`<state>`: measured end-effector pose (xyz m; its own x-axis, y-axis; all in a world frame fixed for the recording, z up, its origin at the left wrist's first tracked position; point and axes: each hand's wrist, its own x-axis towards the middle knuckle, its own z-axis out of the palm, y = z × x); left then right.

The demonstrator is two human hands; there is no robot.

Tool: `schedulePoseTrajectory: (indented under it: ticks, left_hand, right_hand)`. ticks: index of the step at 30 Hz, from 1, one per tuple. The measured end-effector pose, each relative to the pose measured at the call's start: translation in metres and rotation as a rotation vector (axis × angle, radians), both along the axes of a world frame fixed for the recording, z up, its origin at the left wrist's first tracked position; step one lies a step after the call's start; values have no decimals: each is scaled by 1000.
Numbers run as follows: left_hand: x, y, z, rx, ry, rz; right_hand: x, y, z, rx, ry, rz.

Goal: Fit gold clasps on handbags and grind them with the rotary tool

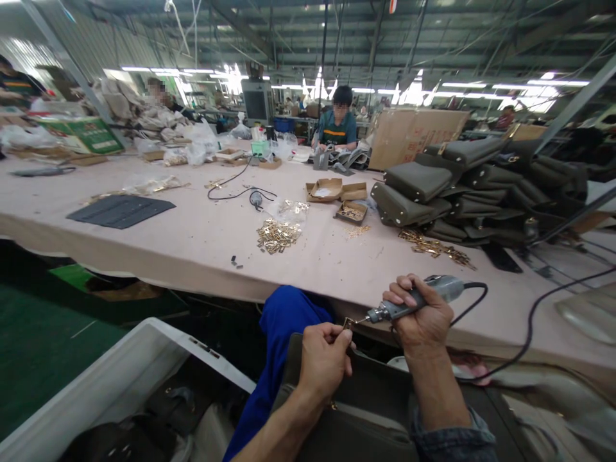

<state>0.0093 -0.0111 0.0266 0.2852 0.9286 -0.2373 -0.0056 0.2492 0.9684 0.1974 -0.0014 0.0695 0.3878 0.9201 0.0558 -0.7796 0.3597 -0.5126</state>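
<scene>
My right hand (423,317) is wrapped round a grey corded electric screwdriver (447,289), held nearly level with its chuck facing left. Its thin bit ends at or very near a small gold metal fitting (347,324); whether they touch I cannot tell. Thumb and fingers of my left hand (323,362) pinch that fitting, just above a dark olive bag (370,398) that lies across my lap. Part of the fitting is hidden by my fingertips.
Gold fittings (276,236) lie heaped on the pink-covered table (216,224), near a small box of hardware (351,212). Dark bags (452,179) are piled at right. A black cord (529,321) hangs there. A white bin (158,333) stands at lower left. A co-worker (339,122) sits opposite.
</scene>
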Motion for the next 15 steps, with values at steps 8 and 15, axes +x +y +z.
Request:
schedulePoseTrajectory:
  ticks: [8, 15]
  left_hand:
    - [1, 2, 0, -113, -163, -25]
    - [8, 12, -14, -157, -133, -28]
  right_hand:
    - [21, 18, 1, -21, -17, -25]
    - [64, 98, -20, -310, -106, -302]
